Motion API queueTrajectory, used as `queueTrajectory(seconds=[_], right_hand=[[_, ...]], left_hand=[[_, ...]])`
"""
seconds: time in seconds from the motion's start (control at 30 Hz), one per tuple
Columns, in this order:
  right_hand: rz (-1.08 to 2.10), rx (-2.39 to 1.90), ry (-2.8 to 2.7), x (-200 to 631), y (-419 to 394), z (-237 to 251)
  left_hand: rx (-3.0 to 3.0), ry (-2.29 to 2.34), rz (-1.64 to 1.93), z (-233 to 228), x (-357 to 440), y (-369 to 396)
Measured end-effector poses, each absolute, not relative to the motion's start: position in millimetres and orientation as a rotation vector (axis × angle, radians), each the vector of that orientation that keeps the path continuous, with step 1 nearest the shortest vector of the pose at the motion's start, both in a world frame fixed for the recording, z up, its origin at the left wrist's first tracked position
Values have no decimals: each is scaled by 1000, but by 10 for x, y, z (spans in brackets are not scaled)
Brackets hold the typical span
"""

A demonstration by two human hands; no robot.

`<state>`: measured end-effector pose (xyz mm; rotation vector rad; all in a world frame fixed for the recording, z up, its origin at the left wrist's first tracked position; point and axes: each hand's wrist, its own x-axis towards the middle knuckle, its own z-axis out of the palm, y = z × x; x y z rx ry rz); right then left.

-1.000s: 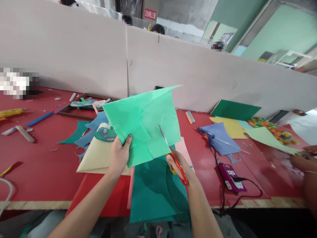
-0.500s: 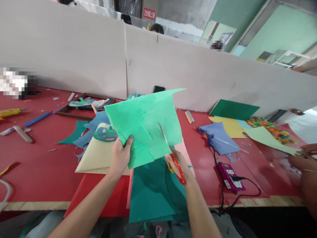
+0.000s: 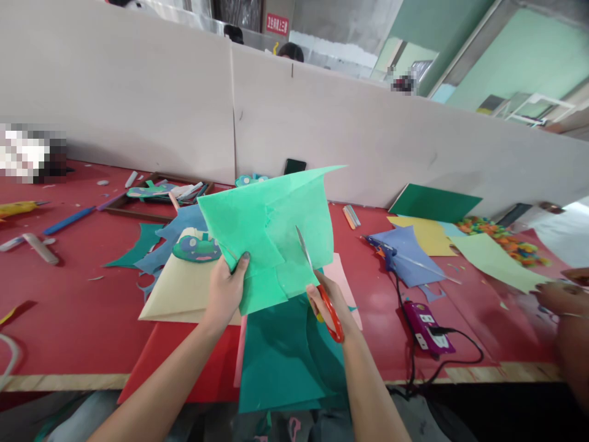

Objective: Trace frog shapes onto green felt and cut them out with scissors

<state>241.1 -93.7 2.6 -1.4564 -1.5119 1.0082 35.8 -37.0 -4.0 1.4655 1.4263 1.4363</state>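
My left hand [image 3: 226,287] pinches the lower left edge of a bright green felt-like sheet [image 3: 248,230], thumb on top. The sheet is held up over the table, its far right corner pointing outward. Orange-handled scissors [image 3: 332,319] are in my right hand [image 3: 338,298], fingers closed round the grips. One blade lies across the front of the sheet near its lower right edge; the other blade is hidden behind it. Beneath are dark teal sheets [image 3: 280,362], a pink sheet [image 3: 345,282] and a cream sheet [image 3: 172,291] bearing a green cut-out shape [image 3: 196,247].
A blue glue gun [image 3: 384,252] lies on a blue sheet, its cable near a purple power strip [image 3: 427,331]. Left are a wooden frame [image 3: 133,209] with scraps and a yellow tool [image 3: 18,210]. Another person's hand [image 3: 559,296] holds a pale green sheet [image 3: 494,261] at right.
The green sheet's right side has swung slightly left, and its left edge has shifted a little right. The scissors stay almost in the same place.
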Motion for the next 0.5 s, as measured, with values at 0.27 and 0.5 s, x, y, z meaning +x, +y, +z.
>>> queueTrajectory(seconds=[0.27, 0.5], right_hand=[[948, -1496, -1473, 2395, -913, -11], [985, -1464, -1446, 2395, -902, -53]], left_hand=[[1415, 1420, 1409, -30, 369, -375], [1373, 1399, 1415, -45, 358, -357]])
